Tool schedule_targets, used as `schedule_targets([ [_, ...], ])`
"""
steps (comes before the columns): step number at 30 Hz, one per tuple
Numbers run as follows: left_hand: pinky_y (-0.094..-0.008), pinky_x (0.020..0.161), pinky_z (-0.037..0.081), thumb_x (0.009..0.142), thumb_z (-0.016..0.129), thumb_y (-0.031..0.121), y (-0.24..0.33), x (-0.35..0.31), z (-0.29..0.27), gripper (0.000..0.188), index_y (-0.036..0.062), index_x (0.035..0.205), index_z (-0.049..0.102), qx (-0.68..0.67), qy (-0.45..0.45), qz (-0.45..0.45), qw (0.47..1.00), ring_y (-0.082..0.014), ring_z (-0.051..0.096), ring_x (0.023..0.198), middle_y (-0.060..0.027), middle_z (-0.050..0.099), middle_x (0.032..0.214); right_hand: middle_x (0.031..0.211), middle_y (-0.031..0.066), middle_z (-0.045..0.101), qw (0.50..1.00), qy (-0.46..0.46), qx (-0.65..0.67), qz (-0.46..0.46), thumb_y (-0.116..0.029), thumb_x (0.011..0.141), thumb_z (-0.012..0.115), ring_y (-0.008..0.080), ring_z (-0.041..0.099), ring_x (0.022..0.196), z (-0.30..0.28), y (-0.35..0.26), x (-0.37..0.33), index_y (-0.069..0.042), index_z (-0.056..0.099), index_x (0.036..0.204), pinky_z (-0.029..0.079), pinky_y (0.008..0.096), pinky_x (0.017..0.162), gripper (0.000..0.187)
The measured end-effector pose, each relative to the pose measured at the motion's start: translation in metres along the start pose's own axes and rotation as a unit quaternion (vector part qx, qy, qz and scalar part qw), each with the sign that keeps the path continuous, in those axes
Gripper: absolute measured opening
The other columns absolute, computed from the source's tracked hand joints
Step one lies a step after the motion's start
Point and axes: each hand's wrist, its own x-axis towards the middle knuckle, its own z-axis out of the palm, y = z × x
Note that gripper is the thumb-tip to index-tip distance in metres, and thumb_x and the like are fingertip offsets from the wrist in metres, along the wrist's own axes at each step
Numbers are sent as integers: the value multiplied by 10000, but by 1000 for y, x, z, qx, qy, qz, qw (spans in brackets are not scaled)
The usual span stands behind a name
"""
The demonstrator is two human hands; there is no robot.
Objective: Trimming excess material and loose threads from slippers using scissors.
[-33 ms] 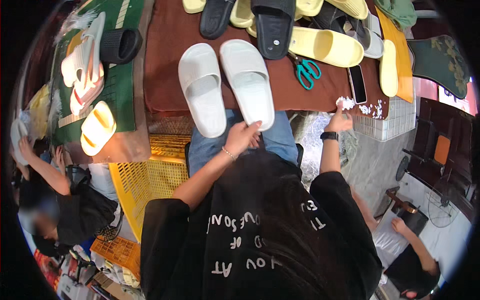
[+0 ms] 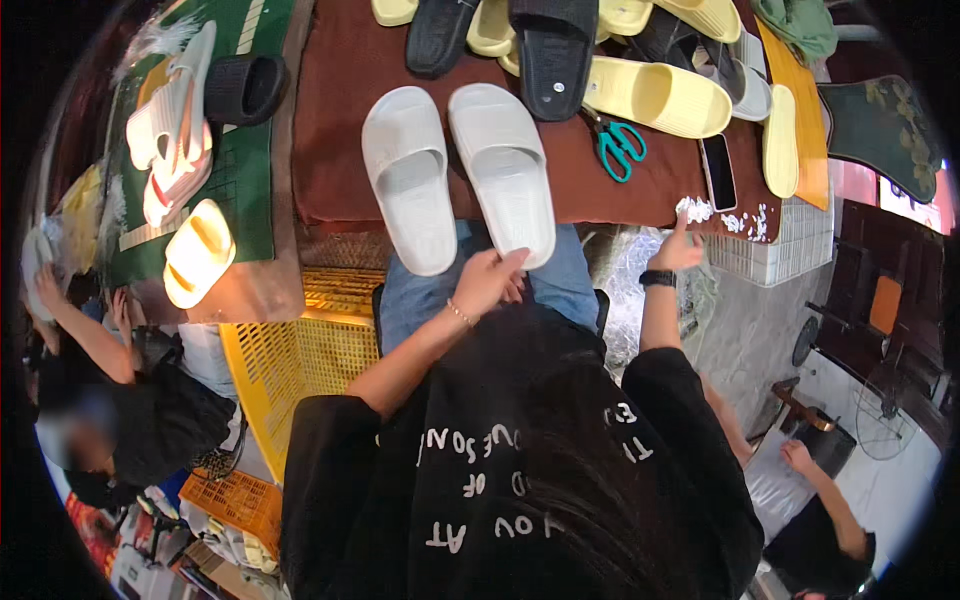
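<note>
Left grip (image 2: 490, 285): thumb and fingers pinched together on the heel of one white slide, the held slide (image 2: 507, 170). Beaded bracelet (image 2: 459, 313) on that wrist. Held slide lies sole down, toe end on the brown-covered worktop (image 2: 335, 150), heel past its edge above the jeans (image 2: 560, 280).

Second white slide (image 2: 412, 185): just left of the held slide, roughly parallel, heel likewise over the lap.

Right grip (image 2: 678, 248): well to the right of the held slide, fingers curled, thumb raised toward white bits (image 2: 745, 222) at the worktop edge. Cannot tell whether it has hold of any. Dark watch (image 2: 657, 277) on that wrist.

Farther out, all placed from the held slide. Beyond its toe, slightly right: black slide (image 2: 553, 60), sole down. Right: teal-handled scissors (image 2: 621, 150), blades partly hidden. Farther right: phone (image 2: 719, 172), dark screen up. Beyond the scissors, up and right: yellow slide (image 2: 660, 95). Far right: yellow sole (image 2: 781, 140), then white crate (image 2: 775, 258) below the worktop edge.

Well left: green mat (image 2: 245, 180), with a black slide and a brightly lit yellow one (image 2: 200, 253) near. Below left: yellow crate (image 2: 265, 385). Far lower left and far lower right: a co-worker each.
</note>
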Motion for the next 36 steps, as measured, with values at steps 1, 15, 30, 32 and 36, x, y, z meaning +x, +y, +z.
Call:
schedule_targets([
  [1,-252,425,436,888,602,365,5,-18,1,394,-19,800,605,-5,-7,1,1000,-139,588,482,-75,599,644,1056,234,497,999,-33,37,13,-511,704,763,361,455,1023,-11,-8,-24,11,553,1000,361,462,939,635],
  [15,-250,497,333,858,638,328,73,-81,-104,375,3,672,611,180,-82,21,980,-42,432,568,69,492,607,1157,52,581,652,-735,174,-69,-332,987,448,137,508,1071,-123,-143,-101,-29,538,1224,380,274,943,394],
  [30,-243,680,489,810,571,-93,10,-25,-124,227,17,998,510,-73,446,294,843,-127,571,776,-46,561,860,1055,21,586,601,-767,211,74,-170,945,525,83,505,981,-154,-96,-110,7,525,1157,383,232,874,277],
  [32,-253,762,511,785,567,-145,0,-31,-130,331,18,1060,483,-83,402,313,857,-148,572,856,-66,554,965,1049,28,586,604,-760,213,108,-170,950,516,77,503,972,-160,-101,-118,-1,525,1151,381,224,870,263],
  [36,-287,857,489,756,566,-160,21,-49,-111,357,24,1055,504,-214,328,282,876,-164,552,908,-53,540,950,1007,14,577,612,-744,238,124,-178,963,497,63,491,943,-171,-113,-126,-12,518,1126,373,211,853,233],
])
